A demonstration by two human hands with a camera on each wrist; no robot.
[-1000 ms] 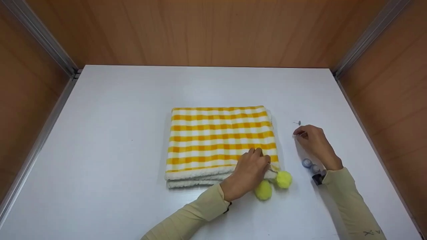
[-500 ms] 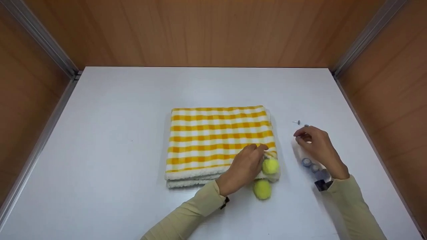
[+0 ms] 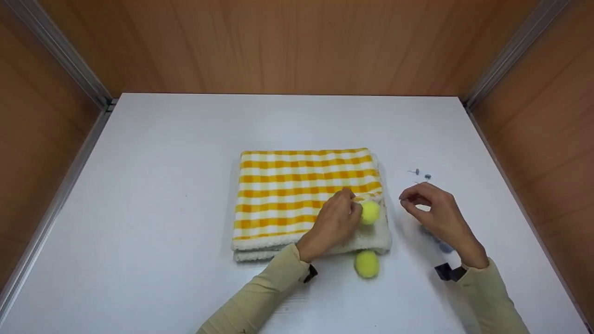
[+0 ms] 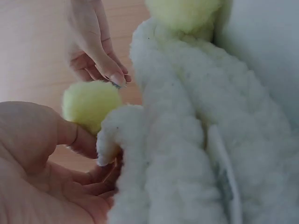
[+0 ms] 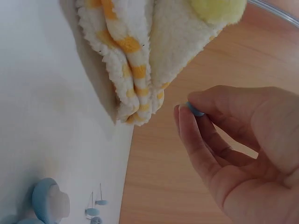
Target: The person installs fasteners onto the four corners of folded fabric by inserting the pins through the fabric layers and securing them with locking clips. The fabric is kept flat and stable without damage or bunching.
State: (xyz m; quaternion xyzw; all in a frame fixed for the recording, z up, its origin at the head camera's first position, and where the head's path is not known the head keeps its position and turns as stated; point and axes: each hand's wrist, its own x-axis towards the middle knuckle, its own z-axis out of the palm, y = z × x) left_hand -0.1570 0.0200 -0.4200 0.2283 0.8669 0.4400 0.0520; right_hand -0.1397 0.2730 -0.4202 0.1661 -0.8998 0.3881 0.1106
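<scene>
Pinching corner of blanket (image 3: 278,185), mid-frame, in left hand (image 3: 330,226), folded back, seemingly to bare fleece (image 3: 371,238). Gripping blue bit (image 5: 194,110), probably pin head, in right hand (image 3: 435,209), right of frame, between thumb and fingertips, likely for fine control; just below spare pins (image 3: 417,171).

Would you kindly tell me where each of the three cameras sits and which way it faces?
Head: on the person's head, facing forward and down at the blanket; left hand, right hand and sleeves show.
Left wrist: on that wrist, facing the left hand holding the blanket; right hand beyond.
Right wrist: on that wrist, facing the right hand pinching a small blue item; blanket and pins also show.
Shared: both wrist views show the right hand, the blanket and a yellow pompom.
</scene>
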